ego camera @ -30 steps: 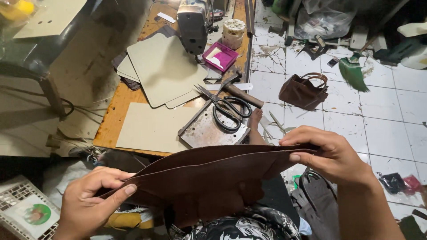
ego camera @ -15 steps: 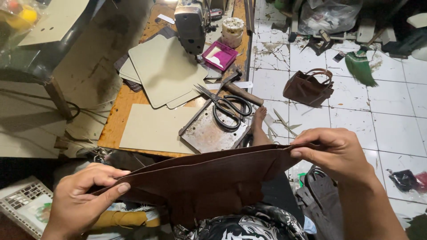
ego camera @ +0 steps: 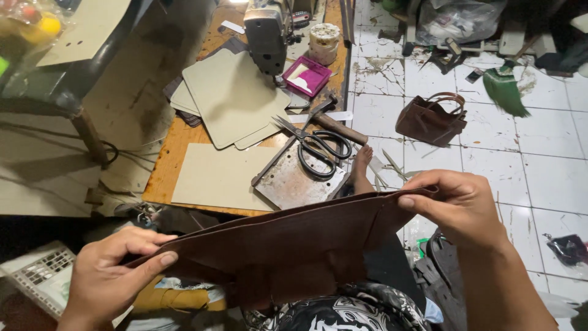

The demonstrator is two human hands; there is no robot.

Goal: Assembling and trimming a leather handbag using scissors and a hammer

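While taut between hands (ego camera: pixel 116 270), seemingly folded brown leather (ego camera: pixel 288 251).

Low wooden table (ego camera: pixel 165 175) bearing beige boards (ego camera: pixel 236 98), a metal plate (ego camera: pixel 294 181) under black scissors (ego camera: pixel 318 146), a hammer (ego camera: pixel 334 121), a pink tray (ego camera: pixel 306 76) and a sewing machine (ego camera: pixel 266 30); tiled floor (ego camera: pixel 520 165) with a brown handbag (ego camera: pixel 430 119)

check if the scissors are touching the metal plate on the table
Touching: the head view shows the scissors lying flat on the metal plate, with no gap visible.
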